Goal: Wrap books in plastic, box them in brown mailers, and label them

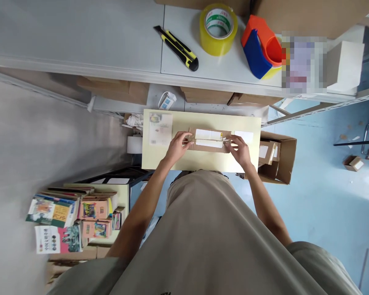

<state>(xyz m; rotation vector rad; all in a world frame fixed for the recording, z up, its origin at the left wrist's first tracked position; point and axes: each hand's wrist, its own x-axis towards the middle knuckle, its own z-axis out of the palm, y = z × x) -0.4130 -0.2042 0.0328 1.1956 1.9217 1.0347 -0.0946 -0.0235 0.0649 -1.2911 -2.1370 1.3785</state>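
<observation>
Pale yellow table (203,162) seen from above: at its middle a flat cardboard parcel (209,139) is pinched at both short ends by the left hand (177,148) and right hand (241,151). It is judged light and fairly stiff, best held by those ends.

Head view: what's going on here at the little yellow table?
A person stands over a pale yellow table, both hands on a flat brown parcel that bears white labels. The left hand has a grip on its left end and the right hand on its right end; the parcel lies on the tabletop. A booklet lies to its left. On the grey shelf beyond are a utility knife, a yellow tape roll and a tape dispenser.
</observation>
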